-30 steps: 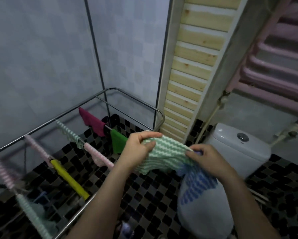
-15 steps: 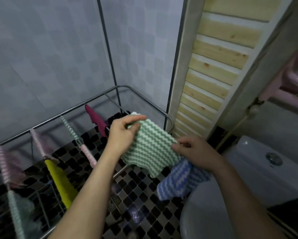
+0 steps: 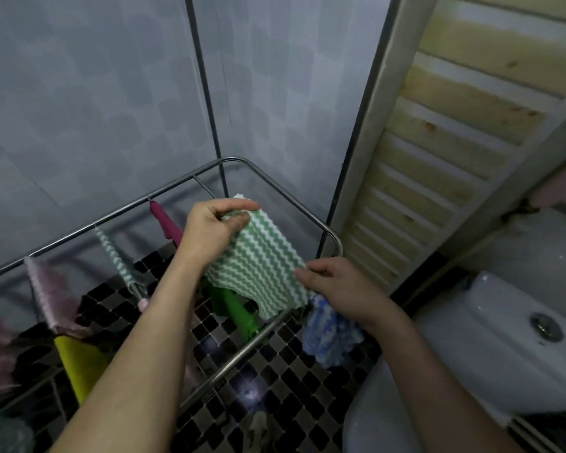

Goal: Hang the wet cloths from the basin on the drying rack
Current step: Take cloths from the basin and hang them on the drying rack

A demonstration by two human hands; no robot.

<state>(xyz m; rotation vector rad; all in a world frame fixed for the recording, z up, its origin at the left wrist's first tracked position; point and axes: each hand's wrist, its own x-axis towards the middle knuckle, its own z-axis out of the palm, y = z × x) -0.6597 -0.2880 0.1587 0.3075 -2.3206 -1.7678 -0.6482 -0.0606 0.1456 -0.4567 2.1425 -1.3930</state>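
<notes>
Both hands now hold the green-and-white cloth (image 3: 258,266) farther over the right end of the drying rack (image 3: 308,214) than before. Right hand (image 3: 337,289) pinches its near corner, a blue-and-white cloth (image 3: 330,335) bunched under the curled fingers; left hand (image 3: 209,230) pinches the far corner. Beyond, a magenta cloth (image 3: 165,223) hangs from a rail.

Writing: we found none that we could read.
On the green-and-white cloth (image 3: 258,266): we saw only wavy stripes, no tag or print.
On the toilet cistern (image 3: 491,308): we made out no brand mark.
</notes>
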